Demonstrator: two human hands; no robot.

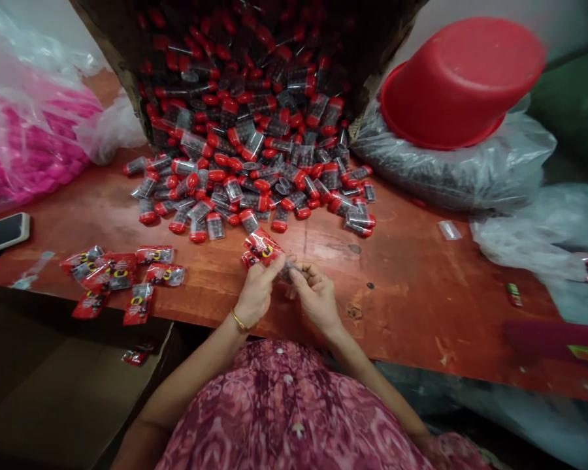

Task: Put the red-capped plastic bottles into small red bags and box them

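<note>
My left hand (pixel 255 294) is closed on a red printed packet (pixel 263 247), with the thumb pressed along its near side. Close beside it, my right hand (pixel 317 295) pinches a small clear and dark piece (pixel 288 269) between thumb and fingers. Whether this piece is part of the packet or a separate item I cannot tell. Both hands are above the reddish wooden table (pixel 402 287). Just beyond them lies a heap of small clear containers with red caps (pixel 255 179) and dark contents, spilling from a dark open box. More red packets (pixel 115 271) lie to the left.
An upturned red bucket (pixel 460 78) rests on a bag of dark pieces (pixel 451 170) at right. At left are a bag of pink pieces (pixel 24 137) and a phone (pixel 4 233). An open cardboard box (pixel 44 378) stands below the table's front edge.
</note>
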